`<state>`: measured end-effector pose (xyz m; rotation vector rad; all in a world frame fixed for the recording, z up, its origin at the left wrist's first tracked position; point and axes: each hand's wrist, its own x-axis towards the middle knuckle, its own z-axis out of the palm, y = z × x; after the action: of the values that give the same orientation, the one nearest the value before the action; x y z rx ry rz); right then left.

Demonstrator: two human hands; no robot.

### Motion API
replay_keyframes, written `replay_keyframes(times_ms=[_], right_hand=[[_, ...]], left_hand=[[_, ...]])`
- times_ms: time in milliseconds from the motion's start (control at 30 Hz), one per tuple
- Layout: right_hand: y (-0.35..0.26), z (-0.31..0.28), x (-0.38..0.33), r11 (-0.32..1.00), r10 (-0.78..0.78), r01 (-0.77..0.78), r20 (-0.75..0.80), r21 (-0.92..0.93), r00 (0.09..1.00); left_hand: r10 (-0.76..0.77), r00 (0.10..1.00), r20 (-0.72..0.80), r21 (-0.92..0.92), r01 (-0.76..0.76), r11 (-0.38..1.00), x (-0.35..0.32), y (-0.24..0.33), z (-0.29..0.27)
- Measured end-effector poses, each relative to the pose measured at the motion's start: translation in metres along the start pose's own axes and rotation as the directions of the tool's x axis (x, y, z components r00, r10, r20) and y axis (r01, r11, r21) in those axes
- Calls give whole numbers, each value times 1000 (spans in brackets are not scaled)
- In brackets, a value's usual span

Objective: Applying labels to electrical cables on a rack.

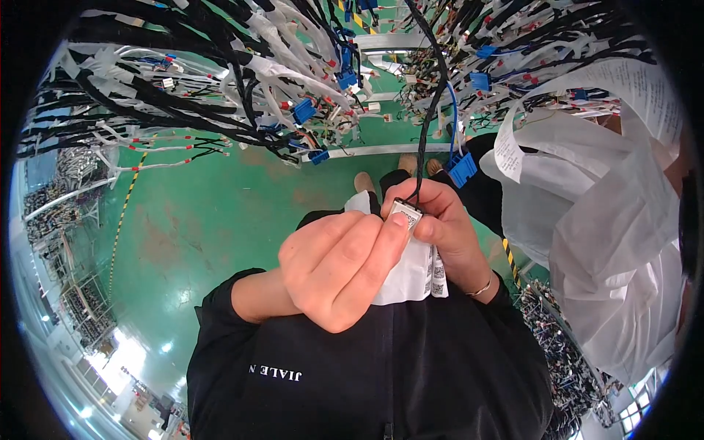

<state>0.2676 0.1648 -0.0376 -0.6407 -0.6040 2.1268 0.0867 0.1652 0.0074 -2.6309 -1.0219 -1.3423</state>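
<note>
Connector (405, 214) upright between both hands, cable (431, 110) end upward.

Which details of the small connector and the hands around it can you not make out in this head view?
- Small connector: mostly hidden by both hands' fingers.
- Right hand: palm faces away.
- White labels: partly covered by left hand.
- Black cable: upper end lost among hanging harnesses.

Your two hands are meeting at the centre of the frame, held close in front of your chest. Your left hand (339, 268) is curling into a loose fist, knuckles facing the camera, its fingertips pressing toward the right one. Your right hand (440, 220) is sitting just above it, fingers bent in a pinch, black-sleeved forearms rising from below.
</note>
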Motion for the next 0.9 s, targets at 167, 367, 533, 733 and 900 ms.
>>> replay_keyframes(times_ms=[167,367,533,733,900], right_hand=[[0,-1,1,1000,-9,9,22,-12,1000],[-1,-1,-2,1000,-1,1,3,-5,1000],[-1,0,-2,1000,-2,1,35,14,999],[-1,1,-2,1000,-4,4,26,10,1000],[-3,0,-2,1000,9,-9,24,5,1000]], left_hand=[[-7,1000,-22,7,7,1000,0,1,0],[-3,1000,-31,14,4,1000,2,3,0],[19,1000,6,-2,-19,1000,0,1,-1],[26,999,28,0,-26,1000,0,1,-3],[26,999,47,6,-26,1000,1,2,-3]])
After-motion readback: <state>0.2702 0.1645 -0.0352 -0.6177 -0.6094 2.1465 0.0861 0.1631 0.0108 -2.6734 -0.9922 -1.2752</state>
